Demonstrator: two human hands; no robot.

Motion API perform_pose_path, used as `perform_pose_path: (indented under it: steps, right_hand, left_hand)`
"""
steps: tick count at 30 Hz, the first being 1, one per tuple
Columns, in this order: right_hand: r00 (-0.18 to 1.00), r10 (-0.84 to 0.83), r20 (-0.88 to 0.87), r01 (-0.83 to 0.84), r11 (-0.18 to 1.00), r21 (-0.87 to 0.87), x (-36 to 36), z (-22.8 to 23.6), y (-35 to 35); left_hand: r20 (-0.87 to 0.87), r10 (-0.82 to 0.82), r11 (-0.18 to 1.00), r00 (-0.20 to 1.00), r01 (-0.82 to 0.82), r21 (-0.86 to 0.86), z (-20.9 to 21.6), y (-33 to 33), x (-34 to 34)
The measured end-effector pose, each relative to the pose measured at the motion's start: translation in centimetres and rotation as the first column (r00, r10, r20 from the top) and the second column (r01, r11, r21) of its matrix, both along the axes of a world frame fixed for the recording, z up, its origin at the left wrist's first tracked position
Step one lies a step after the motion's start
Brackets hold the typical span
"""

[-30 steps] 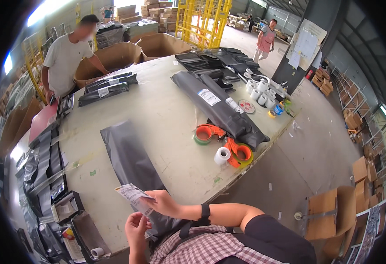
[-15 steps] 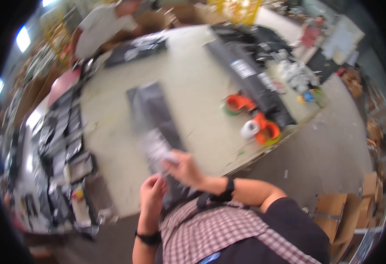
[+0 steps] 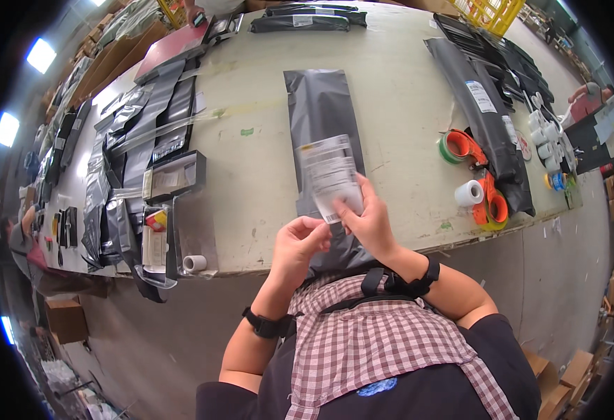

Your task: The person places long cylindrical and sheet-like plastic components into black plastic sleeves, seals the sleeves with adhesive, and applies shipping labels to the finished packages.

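A long dark grey plastic mailing bag (image 3: 319, 105) lies on the table in front of me, its near end hanging toward my apron. Over it, my right hand (image 3: 370, 220) grips a white printed shipping label (image 3: 329, 171) by its lower right part, thumb on top. Close to the label's bottom corner, my left hand (image 3: 298, 241) is closed in a pinch. What sits between those fingertips is too small to make out.
Two orange tape dispensers (image 3: 466, 145) and a white roll (image 3: 469, 193) stand to the right, beside long dark wrapped parcels (image 3: 485, 126). On the left are stacked grey bags (image 3: 149, 105), open boxes (image 3: 174, 176) and a small roll (image 3: 194, 264). The table's front edge (image 3: 426, 248) runs near my arms.
My view has turned and levelled, so the table sits differently in it. The label, blurred before, now shows plainly over the bag, still in my right hand; my left hand stays beside it.
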State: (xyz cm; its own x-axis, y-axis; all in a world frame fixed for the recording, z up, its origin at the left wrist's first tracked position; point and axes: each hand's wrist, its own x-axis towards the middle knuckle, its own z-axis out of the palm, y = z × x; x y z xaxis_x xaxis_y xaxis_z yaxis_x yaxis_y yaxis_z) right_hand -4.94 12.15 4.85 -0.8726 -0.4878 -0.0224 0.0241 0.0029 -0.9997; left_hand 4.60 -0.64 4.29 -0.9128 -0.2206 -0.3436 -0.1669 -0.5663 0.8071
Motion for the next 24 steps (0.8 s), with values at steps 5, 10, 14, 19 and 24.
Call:
perform_pose_path:
  steps: [5, 10, 14, 19, 24]
  right_hand:
    - [0.607, 0.153, -0.78, 0.26, 0.889, 0.377, -0.3, 0.3, 0.2]
    - [0.857, 0.514, 0.029, -0.514, 0.858, -0.006, 1.3, 0.1, 1.3]
    - [0.828, 0.527, 0.191, -0.507, 0.849, -0.148, 1.3, -0.7, 0.7]
    - [0.57, 0.203, 0.796, -0.103, 0.979, -0.176, -1.9, -1.3, 0.3]
    - [0.68, -0.014, 0.733, 0.172, 0.975, -0.142, -12.2, -1.0, 2.9]
  left_hand:
    - [-0.036, -0.041, 0.999, 0.999, 0.041, -0.002, -0.3, 0.1, 0.2]
    - [-0.005, 0.017, 1.0, 1.0, -0.017, 0.002, -0.3, 0.5, 0.0]
    - [-0.035, 0.014, 0.997, 0.999, -0.016, -0.076, -0.2, 0.5, -0.2]
    - [0.072, 0.039, 0.987, 0.997, -0.027, -0.158, -2.1, -1.3, 2.0]
    - [0.241, 0.01, 1.0, 0.97, -0.003, -0.028, -8.8, -6.7, 13.4]
